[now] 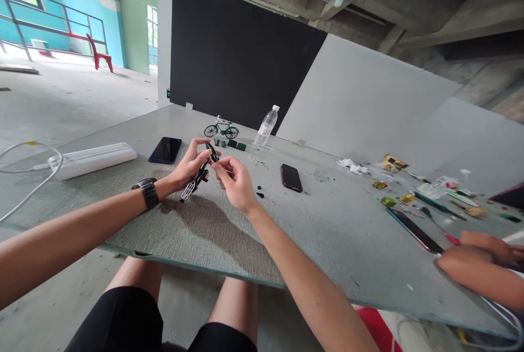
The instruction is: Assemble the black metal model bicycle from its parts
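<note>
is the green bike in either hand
No, the green bike stands on the table beyond the left hand and right hand, which hold a black piece.

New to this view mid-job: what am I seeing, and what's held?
There's no machine: these are a person's bare left hand and right hand, seen by one head-worn camera facing forward and down. The left hand grips a small black model piece with a silver slatted rack; the right pinches its upper part. On the grey tabletop are a green toy bicycle, a clear plastic bottle, two black phones and a long white box. Another person's arm shows at right.
</note>
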A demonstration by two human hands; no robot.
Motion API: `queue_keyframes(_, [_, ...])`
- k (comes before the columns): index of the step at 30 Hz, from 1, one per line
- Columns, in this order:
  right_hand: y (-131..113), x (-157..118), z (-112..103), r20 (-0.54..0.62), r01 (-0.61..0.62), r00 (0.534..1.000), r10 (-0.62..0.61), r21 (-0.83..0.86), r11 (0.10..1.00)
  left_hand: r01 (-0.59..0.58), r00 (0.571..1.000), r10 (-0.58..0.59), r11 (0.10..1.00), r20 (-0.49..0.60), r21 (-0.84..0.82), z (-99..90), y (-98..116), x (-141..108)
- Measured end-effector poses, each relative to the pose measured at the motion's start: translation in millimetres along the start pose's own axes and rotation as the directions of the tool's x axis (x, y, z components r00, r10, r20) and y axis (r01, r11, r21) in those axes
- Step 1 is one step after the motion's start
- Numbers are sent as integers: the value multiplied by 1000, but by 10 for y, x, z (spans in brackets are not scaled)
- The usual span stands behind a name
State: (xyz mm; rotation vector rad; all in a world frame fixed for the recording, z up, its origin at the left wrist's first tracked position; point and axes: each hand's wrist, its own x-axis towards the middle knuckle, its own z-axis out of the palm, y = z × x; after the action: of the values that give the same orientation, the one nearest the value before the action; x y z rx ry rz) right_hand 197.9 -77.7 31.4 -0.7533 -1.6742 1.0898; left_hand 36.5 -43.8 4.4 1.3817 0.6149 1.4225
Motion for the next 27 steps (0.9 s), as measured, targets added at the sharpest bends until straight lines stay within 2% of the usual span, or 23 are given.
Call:
queue_keyframes(4, [-36,15,-24,93,-136,989,119,219,966,-27,999,27,999,19,18,1,13,-2])
queue_keyframes(8, [-21,35,-38,118,-181,981,155,257,949,-12,1000,12,1000,10,21,3,-7,2])
queue_keyframes(11, [17,44,-59,86,-142,988,130,157,977,53,998,-53,999,13,2,17,6,1])
queue_keyframes(14, [30,26,-102,60,-10,998,14,-77,997,99,994,-97,994,39,-53,31,38,0])
queue_keyframes(17, [33,6,-160,72,152,988,-136,-326,933,117,991,-108,986,77,-118,31,54,5])
queue_keyframes(19, [50,8,-194,58,190,981,-183,-425,885,135,988,-121,979,101,-152,24,50,6])
queue_keyframes(22, [87,27,-225,40,189,980,-197,-507,841,163,978,-135,970,160,-179,11,39,3])
queue_keyframes(27, [111,36,-226,81,200,979,-185,-528,825,212,959,-176,966,222,-151,11,60,-13])
